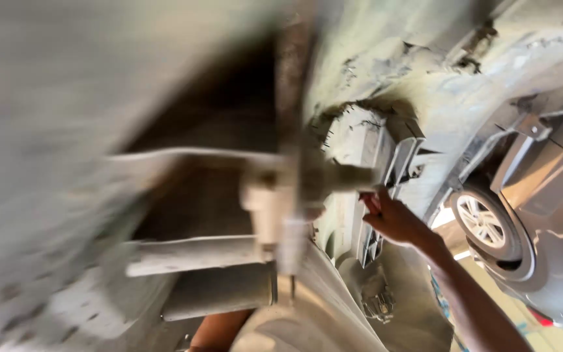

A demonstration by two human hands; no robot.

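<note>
Reaching up at the underside of a raised car, the right hand has its grip closed down, fingertips pinched together against the lower edge of a pale, dirt-caked metal bracket; whether anything small is held between the fingertips cannot be told, since the view is blurred. The bracket sits just above the grip and touches the fingertips. To the left of the grip, close by, a thick stub-like shaft runs sideways into a blurred upright strut, from which two pale bars extend further left, well away from the hand. Below the grip hangs a small dark fitting on the grimy underbody. To the right of the grip, beyond the forearm, stands a grey car with its wheel in view. The left arm shows only as a forearm at the bottom edge, below and left of the grip; its hand is out of sight.
</note>
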